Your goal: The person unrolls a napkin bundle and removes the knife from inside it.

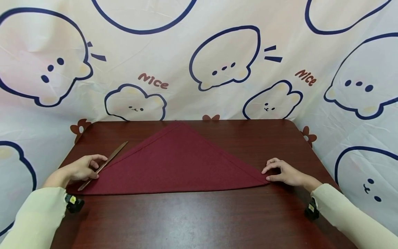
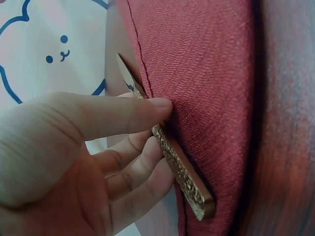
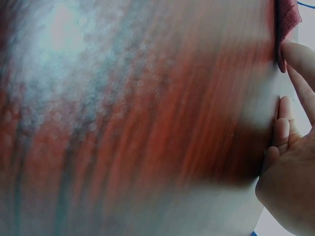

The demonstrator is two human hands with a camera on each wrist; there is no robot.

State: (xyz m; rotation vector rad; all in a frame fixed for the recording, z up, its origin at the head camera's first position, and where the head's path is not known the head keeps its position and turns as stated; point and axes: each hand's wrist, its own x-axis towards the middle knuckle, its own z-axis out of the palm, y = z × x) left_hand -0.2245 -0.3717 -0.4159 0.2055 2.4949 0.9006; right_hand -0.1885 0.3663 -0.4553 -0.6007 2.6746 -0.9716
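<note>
A dark red cloth napkin [image 1: 180, 162], folded into a triangle, lies on the table with its peak at the back edge. At its left corner, my left hand [image 1: 81, 168] holds a table knife [image 1: 116, 151] slantwise between thumb and fingers. The left wrist view shows the knife's ornate handle [image 2: 182, 172] over the cloth, with the thumb across the upper part. My right hand [image 1: 286, 173] is at the right corner, its thumb and forefinger pinching the cloth tip. In the right wrist view only a bit of that napkin corner [image 3: 288, 22] shows beside the fingers.
The dark brown wooden table [image 1: 199, 221] has a glossy reflection near its front. A pale curtain [image 1: 177, 65] with cartoon outlines hangs behind and on both sides. Each sleeved wrist wears a small black device [image 1: 74, 204].
</note>
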